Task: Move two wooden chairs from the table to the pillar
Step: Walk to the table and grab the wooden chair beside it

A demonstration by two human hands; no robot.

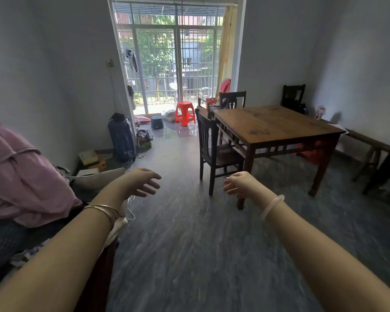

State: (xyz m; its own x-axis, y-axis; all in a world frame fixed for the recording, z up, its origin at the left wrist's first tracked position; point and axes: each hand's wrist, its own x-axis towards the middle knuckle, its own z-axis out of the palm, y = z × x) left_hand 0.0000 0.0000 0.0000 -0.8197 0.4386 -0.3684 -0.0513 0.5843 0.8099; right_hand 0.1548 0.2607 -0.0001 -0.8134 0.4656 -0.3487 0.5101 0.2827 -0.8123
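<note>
Left hand [142, 182] and right hand [240, 184], both spread and empty, reach forward; 2 wooden chairs [214, 149] [232, 100] remain tucked against the table's [277, 129] left and far edges.

Left hand [140, 182] and right hand [240, 184] outstretched, empty, fingers loosely curled.

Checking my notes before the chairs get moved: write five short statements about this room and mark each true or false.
1. Both hands are empty. True: the left hand and right hand hold nothing.
2. The nearest chair lies tipped on the floor. False: it stands upright at the table.
3. The stool by the window is blue. False: it is red.
4. The tabletop is bare. True.
5. The left wrist is bare. False: it wears thin metal bangles.
</note>
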